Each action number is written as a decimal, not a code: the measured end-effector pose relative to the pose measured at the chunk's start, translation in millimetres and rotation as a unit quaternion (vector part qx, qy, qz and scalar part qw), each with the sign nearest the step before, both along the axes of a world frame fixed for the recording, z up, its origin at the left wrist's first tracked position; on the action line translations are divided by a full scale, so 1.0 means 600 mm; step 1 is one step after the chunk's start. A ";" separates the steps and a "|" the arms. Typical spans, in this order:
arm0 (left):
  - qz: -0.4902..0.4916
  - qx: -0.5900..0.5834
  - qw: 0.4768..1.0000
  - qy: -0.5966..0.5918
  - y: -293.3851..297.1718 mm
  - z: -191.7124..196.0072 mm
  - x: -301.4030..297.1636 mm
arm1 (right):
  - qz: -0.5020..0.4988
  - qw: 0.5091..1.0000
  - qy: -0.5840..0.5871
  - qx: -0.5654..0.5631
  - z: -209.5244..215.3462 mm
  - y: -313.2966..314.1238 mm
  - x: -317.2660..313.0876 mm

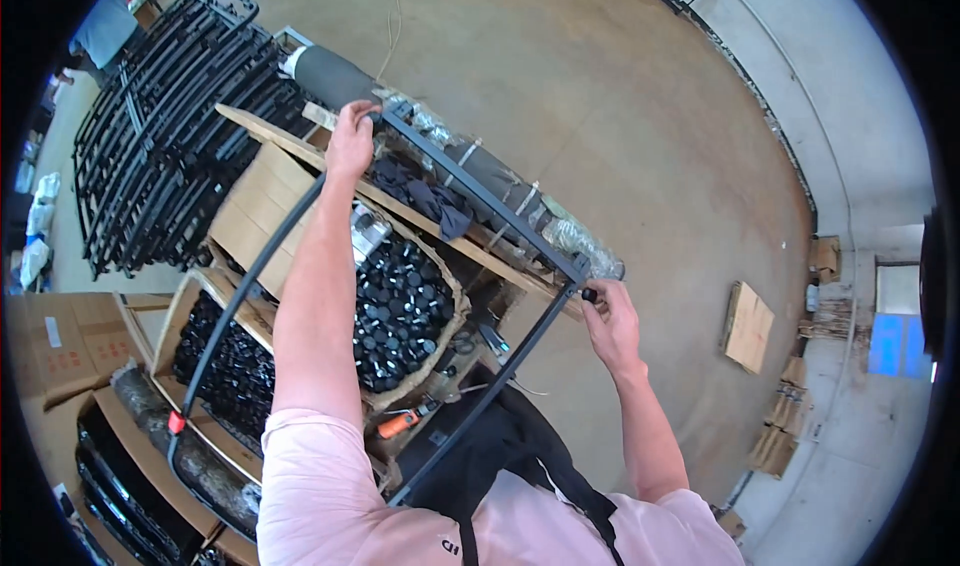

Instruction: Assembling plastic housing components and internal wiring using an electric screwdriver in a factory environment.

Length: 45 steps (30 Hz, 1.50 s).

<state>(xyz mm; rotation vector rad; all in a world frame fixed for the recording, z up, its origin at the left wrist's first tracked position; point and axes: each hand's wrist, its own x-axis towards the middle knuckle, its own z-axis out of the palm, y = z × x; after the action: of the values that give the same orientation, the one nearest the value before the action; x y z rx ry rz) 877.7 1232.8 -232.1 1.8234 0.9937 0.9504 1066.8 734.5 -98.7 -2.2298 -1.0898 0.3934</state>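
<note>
A dark grey metal tube frame [482, 194] lies tilted across the work spot, its long bar running between my hands. At its far left corner my left hand [350, 146] is closed, fingers pinching a small dark piece that looks like a black foot. By the near right corner, my right hand [614, 326] pinches a small black foot [590, 294] between thumb and fingers. Under the frame, an open sack holds several round black feet [400, 311] with metal studs. A curved bar [240, 291] of the frame passes beneath my left forearm.
A box of small black parts [225, 366] stands left of the sack. An orange-handled tool [398, 424] and scissors [465, 343] lie nearby. Wooden boards [480, 256] and a wrapped roll [335, 78] lie beyond. Stacked black frames [160, 146] stand far left, near another person [105, 31].
</note>
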 end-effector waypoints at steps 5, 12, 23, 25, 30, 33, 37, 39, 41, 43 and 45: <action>0.049 0.040 0.988 0.138 -0.029 0.029 0.014 | 0.029 0.998 -0.009 -0.055 -0.010 0.007 0.008; 0.125 -0.068 0.984 0.108 -0.056 0.074 0.017 | 0.079 0.989 -0.043 -0.113 -0.023 0.015 0.014; 0.075 -0.044 0.989 0.119 -0.056 0.071 -0.002 | 0.041 0.956 -0.137 -0.257 -0.007 0.055 0.007; 0.068 -0.066 0.994 0.061 -0.054 0.067 -0.001 | 0.031 0.954 -0.139 -0.263 -0.008 0.057 0.007; 0.067 -0.088 0.990 0.092 -0.055 0.076 0.004 | 0.063 0.947 -0.162 -0.269 -0.025 0.041 0.024; 0.084 -0.050 0.988 0.117 -0.058 0.070 -0.006 | 0.084 0.951 -0.129 -0.266 -0.009 0.050 0.007; 0.072 -0.058 0.990 0.105 -0.050 0.064 -0.005 | 0.127 0.960 -0.123 -0.216 -0.004 0.044 0.011; 0.077 -0.045 0.992 0.087 -0.049 0.064 -0.002 | 0.118 0.954 -0.119 -0.249 -0.001 0.045 0.016; 0.076 -0.073 0.992 0.067 -0.043 0.062 0.001 | 0.106 0.949 -0.114 -0.275 0.009 0.049 0.012; 0.075 -0.102 0.991 0.050 -0.043 0.061 -0.002 | 0.094 0.942 -0.107 -0.304 0.009 0.050 0.011; 0.064 -0.117 0.987 0.086 -0.050 0.058 -0.008 | 0.098 0.933 -0.125 -0.323 -0.002 0.047 0.012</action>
<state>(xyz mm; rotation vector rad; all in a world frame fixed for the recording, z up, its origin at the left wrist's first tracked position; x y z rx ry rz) 872.9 1202.7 -197.2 1.6807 1.2862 0.7241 1074.2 762.6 -100.2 -2.8076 -1.4875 0.6404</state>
